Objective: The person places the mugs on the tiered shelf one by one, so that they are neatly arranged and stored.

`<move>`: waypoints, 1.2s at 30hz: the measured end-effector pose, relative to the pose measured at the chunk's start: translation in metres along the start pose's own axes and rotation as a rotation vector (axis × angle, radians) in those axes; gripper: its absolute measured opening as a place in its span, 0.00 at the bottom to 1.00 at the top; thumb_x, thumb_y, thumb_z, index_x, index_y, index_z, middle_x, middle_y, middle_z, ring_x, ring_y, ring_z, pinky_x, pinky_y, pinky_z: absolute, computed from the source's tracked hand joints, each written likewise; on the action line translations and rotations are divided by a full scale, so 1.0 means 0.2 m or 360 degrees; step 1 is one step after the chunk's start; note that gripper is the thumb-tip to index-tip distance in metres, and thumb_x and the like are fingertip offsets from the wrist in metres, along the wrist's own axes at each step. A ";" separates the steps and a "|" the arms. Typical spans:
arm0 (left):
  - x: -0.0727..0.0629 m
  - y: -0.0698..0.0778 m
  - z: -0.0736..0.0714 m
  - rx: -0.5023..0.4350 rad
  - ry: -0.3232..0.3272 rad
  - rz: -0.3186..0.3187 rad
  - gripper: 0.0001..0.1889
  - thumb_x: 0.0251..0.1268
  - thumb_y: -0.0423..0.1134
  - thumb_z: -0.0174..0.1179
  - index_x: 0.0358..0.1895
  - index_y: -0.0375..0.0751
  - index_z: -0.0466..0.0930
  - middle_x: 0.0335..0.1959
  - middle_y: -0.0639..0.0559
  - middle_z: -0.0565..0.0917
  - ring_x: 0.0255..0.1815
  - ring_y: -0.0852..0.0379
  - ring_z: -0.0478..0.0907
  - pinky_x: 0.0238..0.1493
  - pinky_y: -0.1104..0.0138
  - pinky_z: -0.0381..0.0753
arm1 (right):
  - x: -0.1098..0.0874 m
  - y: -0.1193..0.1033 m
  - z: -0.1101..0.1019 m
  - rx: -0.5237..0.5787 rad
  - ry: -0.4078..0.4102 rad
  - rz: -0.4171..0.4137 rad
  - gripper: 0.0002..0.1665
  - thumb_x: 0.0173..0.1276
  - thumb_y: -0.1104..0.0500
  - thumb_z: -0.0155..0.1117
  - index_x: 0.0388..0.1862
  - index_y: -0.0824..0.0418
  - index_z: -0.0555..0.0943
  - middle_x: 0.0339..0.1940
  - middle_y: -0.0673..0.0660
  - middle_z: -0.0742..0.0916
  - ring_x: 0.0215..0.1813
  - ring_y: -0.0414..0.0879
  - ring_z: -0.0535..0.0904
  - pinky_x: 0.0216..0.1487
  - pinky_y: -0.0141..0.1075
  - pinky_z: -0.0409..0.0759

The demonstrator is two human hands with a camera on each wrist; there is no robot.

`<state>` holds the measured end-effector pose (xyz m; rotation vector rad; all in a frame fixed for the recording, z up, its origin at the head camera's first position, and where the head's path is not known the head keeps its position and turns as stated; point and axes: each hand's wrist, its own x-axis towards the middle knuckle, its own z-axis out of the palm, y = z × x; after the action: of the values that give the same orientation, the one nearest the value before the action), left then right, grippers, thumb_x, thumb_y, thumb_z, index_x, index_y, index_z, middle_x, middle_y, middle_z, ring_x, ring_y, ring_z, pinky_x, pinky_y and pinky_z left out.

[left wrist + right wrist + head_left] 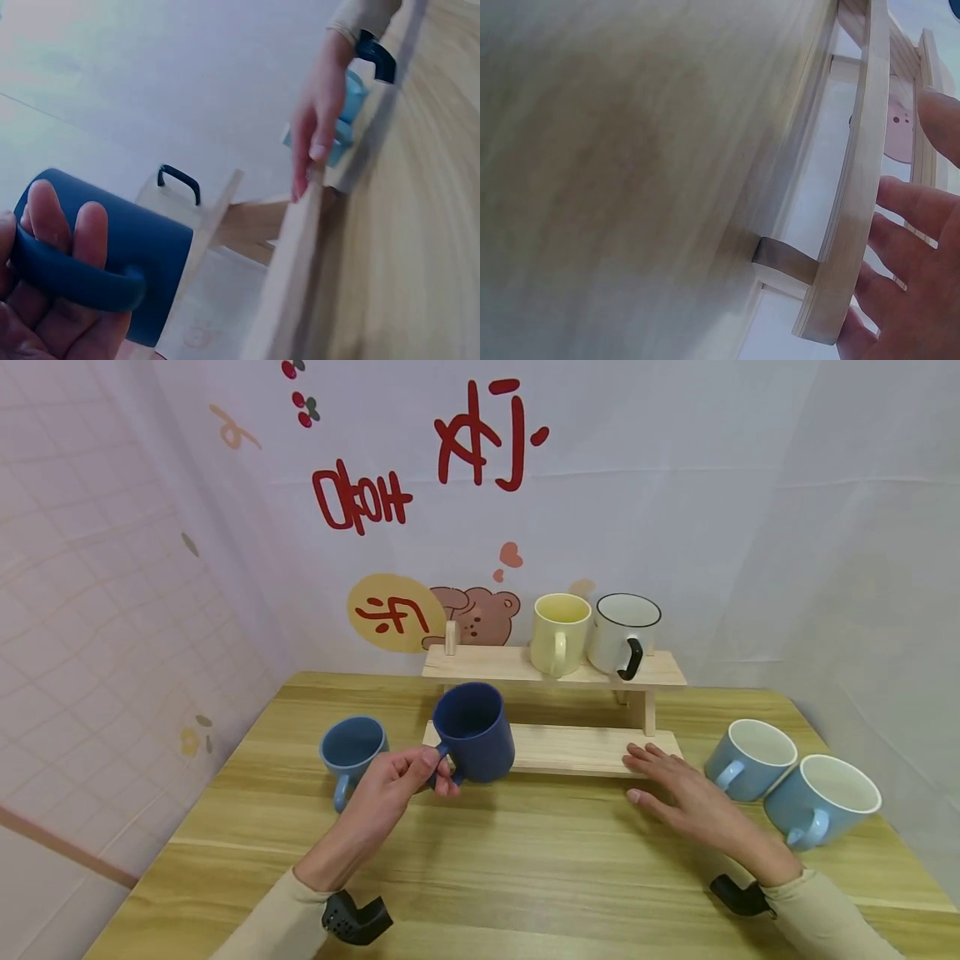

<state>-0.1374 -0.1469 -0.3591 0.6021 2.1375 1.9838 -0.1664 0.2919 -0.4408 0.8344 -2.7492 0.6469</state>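
the navy mug (pixel 487 743) is at the centre of the head view, in front of the lower shelf's (pixel 577 749) left end; whether its base touches wood, i cannot tell. the left hand (pixel 397 789) grips its handle (pixel 442 764). well apart, right of centre, the right hand (pixel 686 793) rests loosely spread fingers on the shelf's front edge. the mug looks ceramic: probably stiff, fairly heavy, chippable, its smooth wall maybe slippery. the handle seems the surest hold, thumb pressed on top against tipping.

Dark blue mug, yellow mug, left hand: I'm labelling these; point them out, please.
Dark blue mug (pixel 483 747), head view, outer wall.
Yellow mug (pixel 559 650), head view, handle.
Left hand (pixel 393 789), head view, back of hand.
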 end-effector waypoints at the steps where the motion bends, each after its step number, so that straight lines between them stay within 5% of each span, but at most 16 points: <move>1: 0.01 0.01 0.01 0.0005 0.0013 0.0007 0.21 0.86 0.45 0.47 0.40 0.29 0.79 0.35 0.32 0.85 0.45 0.48 0.88 0.64 0.55 0.78 | 0.00 0.00 0.00 0.0000 -0.0001 -0.0002 0.31 0.76 0.51 0.67 0.71 0.64 0.77 0.76 0.64 0.75 0.76 0.69 0.66 0.82 0.46 0.54; 18: 0.32 0.16 0.12 0.0050 0.0262 0.0041 0.21 0.83 0.50 0.51 0.48 0.34 0.82 0.39 0.44 0.89 0.54 0.50 0.83 0.71 0.51 0.71 | -0.01 0.01 0.02 0.0008 -0.0005 -0.0006 0.30 0.75 0.51 0.68 0.70 0.64 0.78 0.75 0.64 0.75 0.76 0.70 0.66 0.77 0.57 0.60; 27: 0.51 0.15 0.13 0.0085 0.0411 0.0100 0.19 0.85 0.46 0.50 0.49 0.33 0.84 0.42 0.38 0.89 0.55 0.50 0.82 0.69 0.53 0.73 | 0.00 0.00 0.01 0.0017 0.0010 -0.0037 0.31 0.74 0.52 0.69 0.70 0.63 0.78 0.75 0.64 0.76 0.75 0.70 0.67 0.75 0.60 0.62; 36: 0.63 0.15 0.15 0.0057 0.0425 0.0118 0.19 0.85 0.44 0.49 0.51 0.30 0.83 0.41 0.39 0.89 0.54 0.48 0.81 0.69 0.53 0.73 | 0.01 0.00 0.00 0.0030 -0.0007 -0.0019 0.31 0.74 0.51 0.69 0.71 0.63 0.78 0.75 0.64 0.75 0.76 0.71 0.66 0.72 0.65 0.63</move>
<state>-0.2355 -0.0687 -0.3146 0.4496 2.3371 2.1783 -0.1681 0.2906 -0.4396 0.8569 -2.7440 0.6704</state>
